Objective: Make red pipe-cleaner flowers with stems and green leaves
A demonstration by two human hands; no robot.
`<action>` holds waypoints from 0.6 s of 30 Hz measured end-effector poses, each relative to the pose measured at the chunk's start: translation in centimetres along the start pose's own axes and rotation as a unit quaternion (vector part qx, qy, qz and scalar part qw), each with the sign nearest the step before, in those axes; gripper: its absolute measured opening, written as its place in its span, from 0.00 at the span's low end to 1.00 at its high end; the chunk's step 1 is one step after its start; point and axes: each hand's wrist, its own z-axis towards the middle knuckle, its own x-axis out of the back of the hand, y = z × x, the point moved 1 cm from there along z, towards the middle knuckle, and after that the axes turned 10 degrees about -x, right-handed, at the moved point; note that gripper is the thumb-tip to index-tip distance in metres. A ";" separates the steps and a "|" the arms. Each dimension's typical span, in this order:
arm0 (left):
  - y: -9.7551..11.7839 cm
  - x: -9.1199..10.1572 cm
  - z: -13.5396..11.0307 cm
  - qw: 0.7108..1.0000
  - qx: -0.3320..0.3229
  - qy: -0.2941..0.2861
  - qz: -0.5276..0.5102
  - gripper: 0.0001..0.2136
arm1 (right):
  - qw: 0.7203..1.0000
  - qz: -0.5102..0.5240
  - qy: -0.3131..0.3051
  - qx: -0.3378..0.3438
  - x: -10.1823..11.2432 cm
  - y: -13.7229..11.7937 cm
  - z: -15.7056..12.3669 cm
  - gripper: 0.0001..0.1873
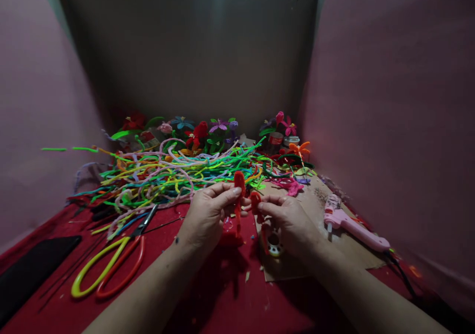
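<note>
Pinching red fuzzy strip (239, 178): left hand (206, 213), thumb pressed to fingers. Right hand (293, 220), likewise pinched, holds red fuzzy loop (254, 195), strip's five o'clock. Wrists angled inward.

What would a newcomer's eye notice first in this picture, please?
Probably the tangled heap of bright fuzzy stems across the middle. In front of it, the left hand and the right hand pinch red fuzzy pieces. The yellow-and-red scissors lie at the left, the pink glue gun at the right.
</note>
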 end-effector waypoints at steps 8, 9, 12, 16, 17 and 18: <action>0.4 -0.8 -0.8 0.978 -0.033 -0.017 0.204 0.09 | 0.995 0.033 0.035 0.084 0.5 0.0 0.2 0.10; 0.4 -0.9 -0.9 0.976 -0.029 -0.015 0.213 0.09 | 0.995 0.027 0.034 0.089 0.5 0.1 0.1 0.10; 0.4 -1.0 -0.9 0.973 -0.021 -0.014 0.228 0.09 | 0.992 0.002 0.036 0.123 0.4 0.1 0.0 0.10; 0.2 -0.9 -0.9 0.970 -0.020 -0.022 0.242 0.09 | 0.986 -0.038 0.047 0.156 0.1 0.1 -0.2 0.10; 0.2 -0.9 -0.9 0.969 -0.020 -0.023 0.244 0.09 | 0.985 -0.039 0.047 0.159 0.1 0.1 -0.2 0.09; 0.2 -0.9 -0.9 0.969 -0.021 -0.023 0.245 0.09 | 0.985 -0.038 0.047 0.160 0.0 0.1 -0.2 0.09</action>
